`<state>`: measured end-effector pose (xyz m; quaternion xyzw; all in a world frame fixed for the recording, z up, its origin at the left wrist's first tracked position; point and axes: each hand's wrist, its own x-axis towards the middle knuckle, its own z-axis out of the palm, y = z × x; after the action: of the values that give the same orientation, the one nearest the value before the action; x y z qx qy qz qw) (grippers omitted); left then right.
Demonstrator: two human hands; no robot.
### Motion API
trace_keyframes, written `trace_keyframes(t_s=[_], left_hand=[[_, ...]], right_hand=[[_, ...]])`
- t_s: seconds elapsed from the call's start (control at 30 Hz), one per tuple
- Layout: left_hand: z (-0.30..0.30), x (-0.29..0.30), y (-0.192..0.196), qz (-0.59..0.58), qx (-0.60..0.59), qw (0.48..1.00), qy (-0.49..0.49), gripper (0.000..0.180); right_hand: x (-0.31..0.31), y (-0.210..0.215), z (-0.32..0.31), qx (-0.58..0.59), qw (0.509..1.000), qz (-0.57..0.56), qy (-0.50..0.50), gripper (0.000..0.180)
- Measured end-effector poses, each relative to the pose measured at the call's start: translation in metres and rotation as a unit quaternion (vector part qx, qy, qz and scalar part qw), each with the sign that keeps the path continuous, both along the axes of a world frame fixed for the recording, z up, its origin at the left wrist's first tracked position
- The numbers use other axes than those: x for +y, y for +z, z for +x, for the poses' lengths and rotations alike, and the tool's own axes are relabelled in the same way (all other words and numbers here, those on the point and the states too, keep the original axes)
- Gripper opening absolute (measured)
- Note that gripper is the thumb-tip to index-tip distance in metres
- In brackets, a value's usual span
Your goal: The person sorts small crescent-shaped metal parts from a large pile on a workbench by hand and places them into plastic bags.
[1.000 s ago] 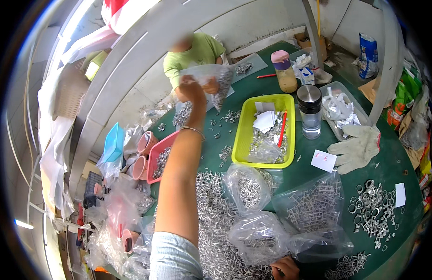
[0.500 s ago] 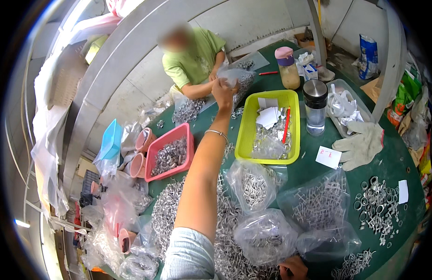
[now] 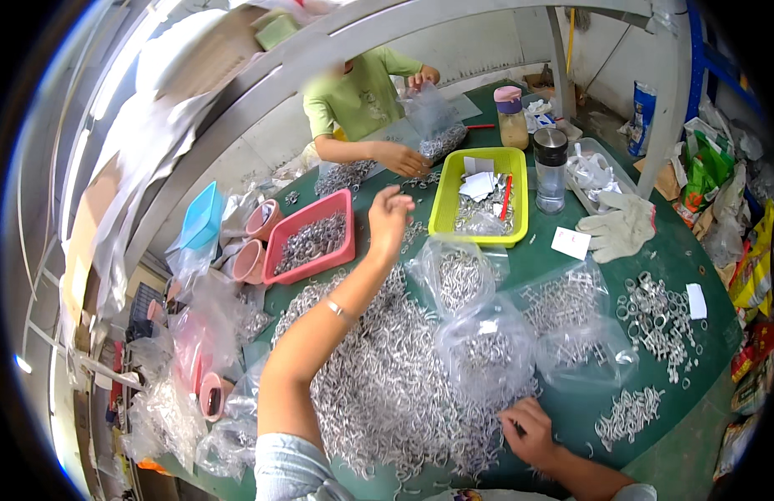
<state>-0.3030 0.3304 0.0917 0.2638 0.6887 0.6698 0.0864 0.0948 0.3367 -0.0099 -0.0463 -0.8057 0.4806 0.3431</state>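
My left hand (image 3: 390,220) is stretched over the table beyond the pile, just right of the pink basket (image 3: 276,265). Its fingers are loosely bent and apart, and nothing shows in them. Below it spreads a large pile of small silvery metal pieces (image 3: 387,367), many of them curved. At the pile's right edge, my right hand (image 3: 530,430) rests low with curled fingers; whatever they may hold is hidden. Clear plastic bags of metal pieces (image 3: 487,346) lie just beyond that hand. Across the table, a co-worker's hand holds up a clear bag (image 3: 433,113) with metal pieces in its bottom.
A yellow-green basket (image 3: 521,219) holds metal pieces, paper slips and a red pen. Right of it stand a clear flask (image 3: 550,179), a pink-lidded bottle (image 3: 512,125) and a glove (image 3: 616,227). Ring-shaped pieces (image 3: 662,321) lie farther right. Plastic bags (image 3: 199,334) crowd the left.
My left hand has come off the co-worker's bag and drawn back toward me. My right hand now shows fully beside the pile. The co-worker's one hand has lowered toward the table.
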Motion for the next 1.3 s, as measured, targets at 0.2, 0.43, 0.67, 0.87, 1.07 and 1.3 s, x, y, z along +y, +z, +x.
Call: trace_keyframes(t_s=[0.2,0.43,0.67,0.87,1.07,1.3], left_hand=[[0.146,-0.144,0.025,-0.07,-0.011,0.996,-0.058,0.041],[0.26,-0.285,-0.021,-0.228,-0.009,0.971,-0.071,0.043],[0.338,-0.305,-0.056,-0.33,0.224,0.915,0.055,0.046],[0.345,-0.264,-0.061,-0.359,0.225,0.906,0.013,0.055],[0.297,-0.231,-0.077,-0.422,0.232,0.874,0.071,0.061],[0.283,-0.247,-0.088,-0.447,0.23,0.86,0.089,0.062]], right_hand=[[0.006,-0.001,-0.007,0.014,0.998,0.009,-0.055,0.006],[0.01,0.0,-0.012,0.019,0.998,0.024,-0.051,0.006],[0.014,-0.001,-0.008,-0.013,0.998,0.018,-0.053,0.007],[0.016,0.014,-0.012,-0.048,0.997,0.052,-0.023,0.008],[-0.009,0.054,-0.033,-0.13,0.987,0.058,0.079,0.015],[-0.057,0.05,-0.107,-0.17,0.952,0.199,0.161,0.049]])
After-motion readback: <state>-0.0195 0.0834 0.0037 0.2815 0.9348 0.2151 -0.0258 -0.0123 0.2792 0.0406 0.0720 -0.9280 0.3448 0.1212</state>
